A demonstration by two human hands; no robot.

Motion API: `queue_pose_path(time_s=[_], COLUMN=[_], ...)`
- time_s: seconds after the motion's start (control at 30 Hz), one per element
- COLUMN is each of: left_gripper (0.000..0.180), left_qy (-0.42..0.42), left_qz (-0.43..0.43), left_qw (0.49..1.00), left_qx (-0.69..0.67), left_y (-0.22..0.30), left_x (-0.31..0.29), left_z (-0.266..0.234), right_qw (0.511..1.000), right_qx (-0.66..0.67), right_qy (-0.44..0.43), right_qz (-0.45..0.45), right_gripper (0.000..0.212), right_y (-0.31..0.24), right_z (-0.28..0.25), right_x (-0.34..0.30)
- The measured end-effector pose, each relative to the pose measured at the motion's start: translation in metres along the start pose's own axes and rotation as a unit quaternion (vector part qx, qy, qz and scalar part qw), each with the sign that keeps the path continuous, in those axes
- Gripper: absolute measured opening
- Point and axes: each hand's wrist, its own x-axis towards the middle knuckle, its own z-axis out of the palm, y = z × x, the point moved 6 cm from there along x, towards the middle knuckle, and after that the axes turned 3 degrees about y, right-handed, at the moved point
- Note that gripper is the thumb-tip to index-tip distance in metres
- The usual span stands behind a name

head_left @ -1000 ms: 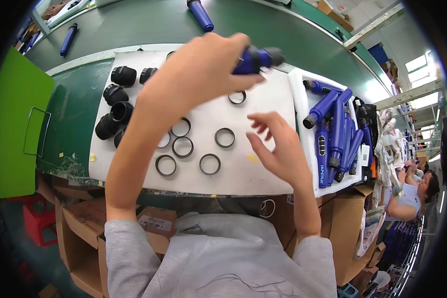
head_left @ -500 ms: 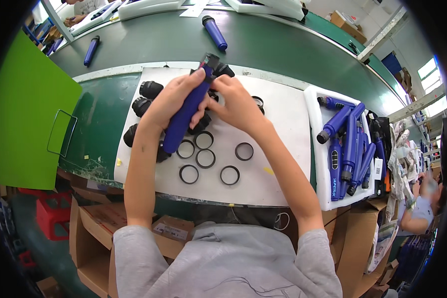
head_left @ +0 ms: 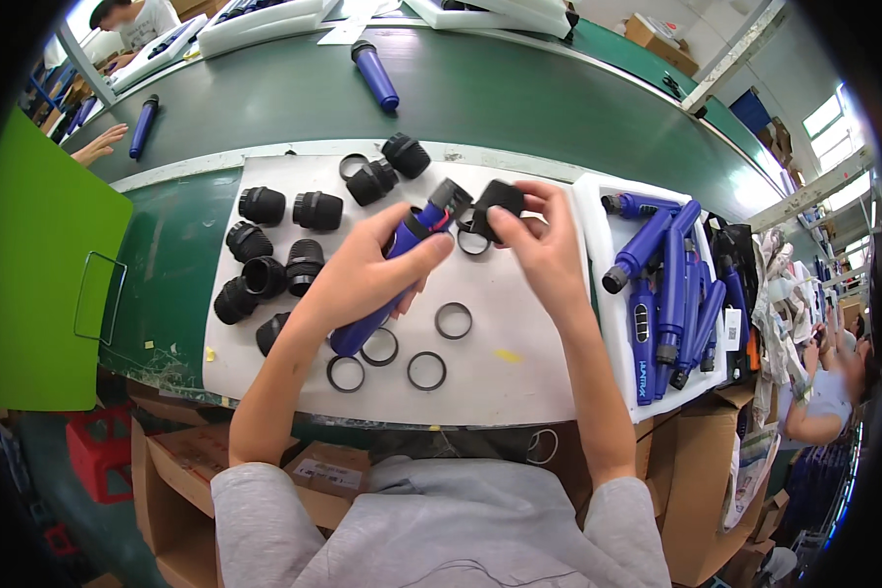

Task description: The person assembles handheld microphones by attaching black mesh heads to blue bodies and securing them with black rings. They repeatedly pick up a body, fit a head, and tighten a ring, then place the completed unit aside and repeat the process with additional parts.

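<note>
If the left hand [head_left: 367, 269], wrapped around one blue handle [head_left: 405, 237] above the white board [head_left: 534, 363], tilts it while the right hand [head_left: 544, 240] pinches one black head [head_left: 497, 201] beside its bare tip [head_left: 451, 199], that tip could get knocked, with nine more heads [head_left: 318, 211] and at least six rings [head_left: 437, 320] lying loose.

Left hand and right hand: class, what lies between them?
The head view shows the grey tip of the blue microphone in the left hand, the black piece held by the right hand and, lower, a black ring on the white board.
</note>
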Motion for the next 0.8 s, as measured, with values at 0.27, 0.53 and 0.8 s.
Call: queue_pose_path(time_s=[0.27, 0.53, 0.8], left_gripper=[0.034, 0.049, 0.045], left_qy=[-0.084, -0.051, -0.050], left_qz=[-0.078, 0.007, -0.010], left_qw=[0.983, 0.985, 0.970], left_qx=[0.141, 0.167, 0.239], left_y=[-0.016, -0.021, -0.031], left_x=[0.004, 0.009, 0.014], left_z=[0.026, 0.023, 0.024], right_qw=[0.963, 0.982, 0.982], right_qx=[0.264, 0.160, 0.147], right_qy=[-0.031, -0.103, -0.113], right_qz=[-0.038, -0.007, -0.019], right_gripper=[0.049, 0.046, 0.045], right_y=[0.002, 0.002, 0.005], right_z=[-0.023, -0.009, -0.007], right_x=[-0.017, -0.025, -0.024])
